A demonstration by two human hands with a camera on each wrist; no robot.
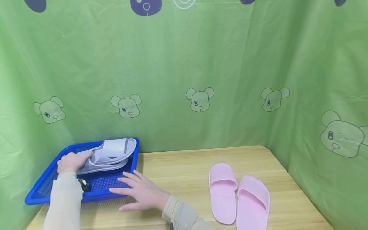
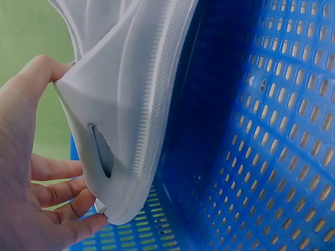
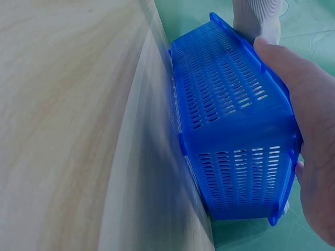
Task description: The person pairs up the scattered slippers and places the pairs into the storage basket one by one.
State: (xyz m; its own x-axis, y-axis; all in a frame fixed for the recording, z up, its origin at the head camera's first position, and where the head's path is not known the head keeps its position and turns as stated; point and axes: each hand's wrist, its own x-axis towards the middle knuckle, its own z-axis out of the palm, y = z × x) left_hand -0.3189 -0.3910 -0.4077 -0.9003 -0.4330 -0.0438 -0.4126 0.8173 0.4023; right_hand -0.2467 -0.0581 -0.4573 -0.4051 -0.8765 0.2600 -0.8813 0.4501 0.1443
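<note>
A pair of pale grey slippers point(image 1: 116, 149) lies stacked in the blue basket point(image 1: 100, 193), toward its back right side. My left hand point(image 1: 70, 162) reaches into the basket and holds the slippers at their near left end. In the left wrist view, the thumb and fingers of that hand point(image 2: 31, 125) pinch the edges of a grey slipper point(image 2: 131, 104) beside the perforated basket wall point(image 2: 277, 130). At the basket's front right corner, my right hand point(image 1: 143, 191) spreads its fingers over the rim, palm down. The right wrist view has this hand point(image 3: 314, 120) alongside the basket's outer rim.
Two pink slippers point(image 1: 224, 198) lie side by side on the right of the wooden table point(image 1: 172, 169). Green cloth point(image 1: 201, 127) with bear prints encloses the table at the back and sides. A small black object point(image 1: 85, 186) shows beside my left wrist.
</note>
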